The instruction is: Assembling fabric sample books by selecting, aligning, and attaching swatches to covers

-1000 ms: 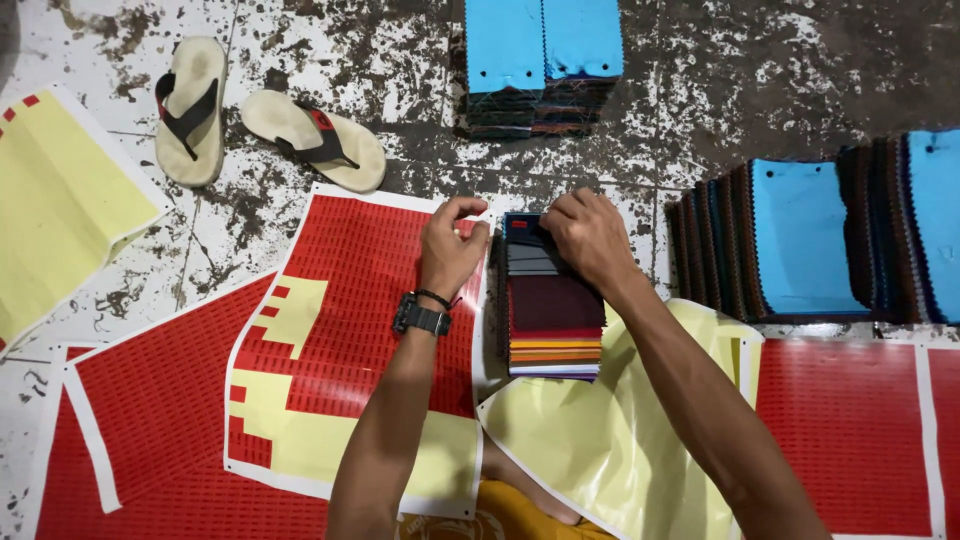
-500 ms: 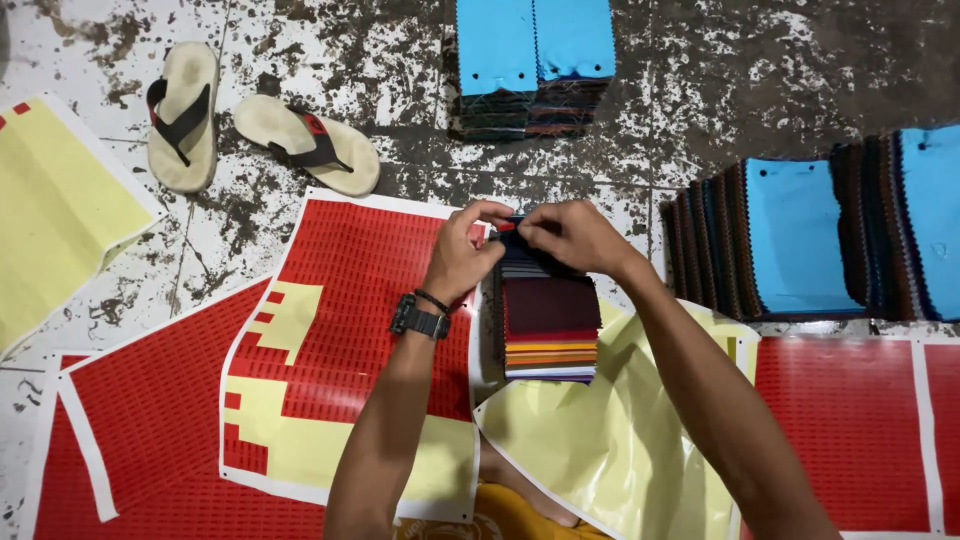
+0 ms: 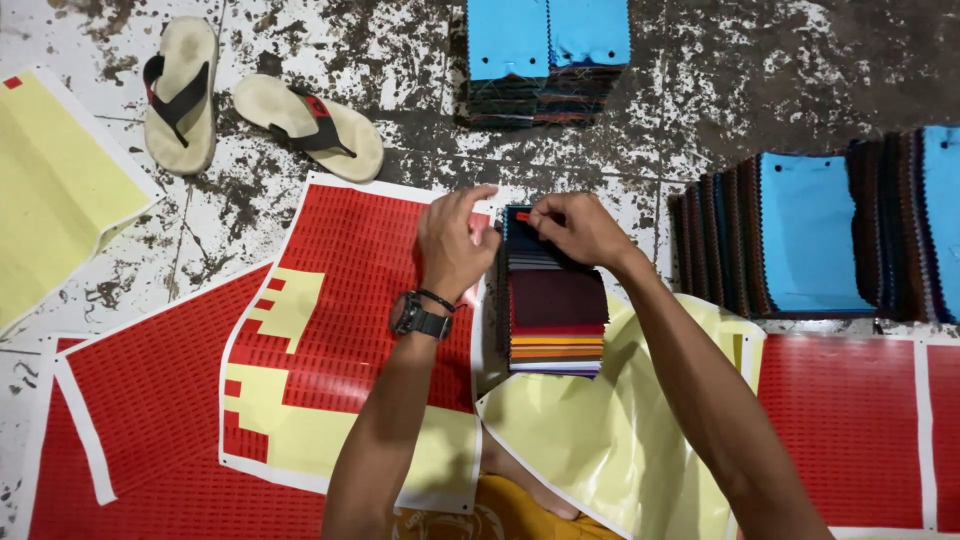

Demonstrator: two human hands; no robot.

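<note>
A fanned stack of fabric swatches (image 3: 556,320) in maroon, red, orange and dark tones lies on the floor between my arms. My right hand (image 3: 572,228) presses a small red sticker (image 3: 523,216) onto the top dark swatch with its fingertips. My left hand (image 3: 455,245), with a black watch on the wrist, rests at the stack's left edge, fingers loosely curled, holding the swatches steady. A red sticker sheet (image 3: 345,330) with a yellow peeled area lies under my left forearm.
Two sandals (image 3: 262,105) lie at the upper left. Blue-topped swatch stacks sit at the top (image 3: 545,50) and at the right (image 3: 810,235). Yellow backing paper (image 3: 610,430) covers my lap; more red sheets (image 3: 850,420) and a yellow sheet (image 3: 50,190) lie around.
Both hands came together at the top of the swatch stack; my right hand now presses the red sticker on the top swatch, and my left hand has spread beside it.
</note>
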